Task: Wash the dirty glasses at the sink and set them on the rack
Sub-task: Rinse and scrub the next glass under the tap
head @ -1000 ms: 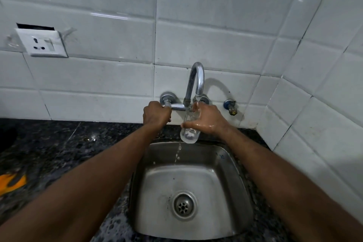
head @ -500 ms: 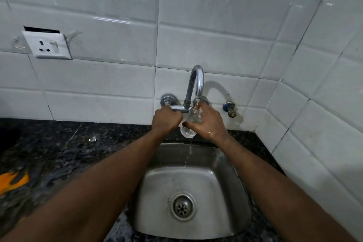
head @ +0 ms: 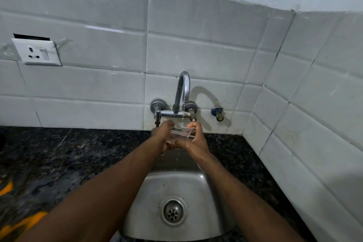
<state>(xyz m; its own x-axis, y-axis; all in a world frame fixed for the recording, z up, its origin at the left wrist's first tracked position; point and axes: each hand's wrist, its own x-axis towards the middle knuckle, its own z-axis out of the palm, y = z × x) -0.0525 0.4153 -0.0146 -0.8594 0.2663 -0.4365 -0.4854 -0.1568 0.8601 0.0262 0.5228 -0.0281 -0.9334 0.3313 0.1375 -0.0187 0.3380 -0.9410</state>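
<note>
1. Here, a clear, see-through drinking glass (head: 181,133) is held between both hands, just under the spout of the curved chrome wall faucet (head: 183,88) and above the back edge of the stainless-steel sink (head: 196,186).
2. The left hand (head: 161,136) wraps the glass from its left side, fingers curled round it, with the knuckles close below the faucet's left handle.
3. The right hand (head: 197,141) clasps the glass from the right and from beneath, thumb raised along its far side; both hands are clamped on the same glass and their fingers meet under it.
4. The glass appears tilted rather than upright, but its outline is faint and blurred, so which way its mouth faces cannot be told.
5. Both bare forearms reach in from the bottom corners and cross above the sink basin.
6. A round metal drain strainer (head: 172,211) sits in the sink's floor, well below the hands.
7. The sink is set into a black speckled stone tabletop (head: 82,155) that runs to the left and behind.
8. A small blue-capped brass valve (head: 218,113) juts from the white tiled wall (head: 196,31) just right of the faucet.
9. A white wall socket with a switch (head: 37,52) is mounted far to the left, well apart from the faucet.
10. Blurred orange patches (head: 7,188) show at the lower left edge; what they are cannot be told.
</note>
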